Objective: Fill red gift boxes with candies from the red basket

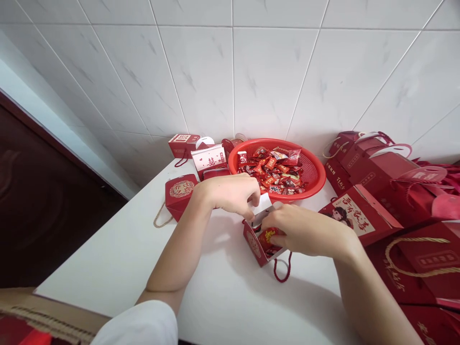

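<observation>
Left hand [230, 194] pinches the flap [262, 205] of a red gift box [253, 245]; right hand [304, 230] grips a candy [268, 238] at its mouth. Red basket [276, 165] at twelve o'clock.

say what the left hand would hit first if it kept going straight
The left hand would meet the white flap of the small red gift box first; its fingertips seem to be touching it, though depth is hard to judge from this view.

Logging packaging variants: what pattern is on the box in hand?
Small gift box: red, round gold emblem on its side; best in the head view.
</observation>
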{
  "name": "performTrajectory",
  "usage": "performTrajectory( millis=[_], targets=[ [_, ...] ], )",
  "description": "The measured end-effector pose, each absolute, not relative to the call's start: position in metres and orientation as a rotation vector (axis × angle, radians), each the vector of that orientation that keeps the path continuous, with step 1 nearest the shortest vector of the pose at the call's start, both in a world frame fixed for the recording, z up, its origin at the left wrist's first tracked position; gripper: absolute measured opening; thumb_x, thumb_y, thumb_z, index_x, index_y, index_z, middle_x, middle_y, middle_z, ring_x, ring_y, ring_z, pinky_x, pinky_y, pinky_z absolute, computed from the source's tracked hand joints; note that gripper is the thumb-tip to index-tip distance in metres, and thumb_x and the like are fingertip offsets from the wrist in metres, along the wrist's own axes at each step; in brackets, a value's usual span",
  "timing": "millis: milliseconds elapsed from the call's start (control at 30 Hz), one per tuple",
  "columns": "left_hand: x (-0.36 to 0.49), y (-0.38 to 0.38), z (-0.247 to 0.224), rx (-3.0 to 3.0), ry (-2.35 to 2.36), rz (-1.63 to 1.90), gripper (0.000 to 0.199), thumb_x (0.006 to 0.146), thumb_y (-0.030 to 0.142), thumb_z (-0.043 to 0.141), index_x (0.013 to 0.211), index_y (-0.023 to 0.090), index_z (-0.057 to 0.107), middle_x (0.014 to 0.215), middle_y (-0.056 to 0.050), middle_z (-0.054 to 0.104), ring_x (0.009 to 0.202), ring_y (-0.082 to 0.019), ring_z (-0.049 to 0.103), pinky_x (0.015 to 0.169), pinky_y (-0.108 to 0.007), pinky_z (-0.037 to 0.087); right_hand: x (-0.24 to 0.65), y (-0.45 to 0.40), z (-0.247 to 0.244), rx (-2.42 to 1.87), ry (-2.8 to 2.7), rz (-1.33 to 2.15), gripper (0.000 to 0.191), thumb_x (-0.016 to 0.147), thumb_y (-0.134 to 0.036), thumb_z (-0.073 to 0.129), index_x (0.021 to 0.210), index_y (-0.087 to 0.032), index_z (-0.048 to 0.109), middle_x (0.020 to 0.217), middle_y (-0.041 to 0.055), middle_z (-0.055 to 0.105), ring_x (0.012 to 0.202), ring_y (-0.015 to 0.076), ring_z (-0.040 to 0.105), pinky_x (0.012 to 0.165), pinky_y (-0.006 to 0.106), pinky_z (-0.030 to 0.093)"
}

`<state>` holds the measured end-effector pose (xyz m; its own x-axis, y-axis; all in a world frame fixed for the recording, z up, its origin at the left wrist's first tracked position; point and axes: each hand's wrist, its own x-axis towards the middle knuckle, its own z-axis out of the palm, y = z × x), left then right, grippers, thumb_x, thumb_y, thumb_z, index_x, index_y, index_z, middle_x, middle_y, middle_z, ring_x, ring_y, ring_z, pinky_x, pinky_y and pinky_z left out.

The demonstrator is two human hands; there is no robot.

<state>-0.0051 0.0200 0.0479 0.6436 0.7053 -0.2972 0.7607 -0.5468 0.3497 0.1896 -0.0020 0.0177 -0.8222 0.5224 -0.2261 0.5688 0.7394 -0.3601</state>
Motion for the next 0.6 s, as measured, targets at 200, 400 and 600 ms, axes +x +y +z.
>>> performTrajectory(
  millis=[200, 400, 600],
  targets=[
    [-0.004, 0.019, 0.049, 2.403, 1.194, -0.178, 0.011, 0.07, 0.029, 0.065, 0.069, 0.018, 0.068, 0.071, -0.002, 0.06, 0.071, -0.018, 0.054, 0.056, -0.029, 0.032, 0.172, 0.008, 0.006, 0.862, 2.595, -0.564, 0.024, 0.078, -0.013, 0.054, 0.057, -0.017, 0.042, 0.073, 0.0017, 0.059, 0.06, 0.0111, 0.047, 0.049, 0.025, 0.03],
    [-0.005, 0.023, 0.047, 2.374, 1.233, -0.183, 0.018, 0.07, 0.033, 0.068, 0.079, 0.019, 0.073, 0.08, -0.003, 0.066, 0.075, -0.019, 0.057, 0.059, -0.027, 0.036, 0.172, 0.012, -0.004, 0.834, 2.61, -0.561, 0.012, 0.076, -0.021, 0.063, 0.066, -0.018, 0.056, 0.075, 0.0025, 0.062, 0.065, 0.0143, 0.052, 0.05, 0.025, 0.03],
    [-0.004, 0.023, 0.046, 2.355, 1.259, -0.188, 0.023, 0.069, 0.034, 0.073, 0.086, 0.018, 0.073, 0.083, -0.003, 0.066, 0.075, -0.019, 0.058, 0.058, -0.027, 0.036, 0.201, -0.018, 0.013, 1.018, 2.731, -0.634, 0.009, 0.085, -0.023, 0.061, 0.089, -0.019, 0.068, 0.086, 0.0048, 0.066, 0.075, 0.0184, 0.059, 0.057, 0.027, 0.037]
  ],
)
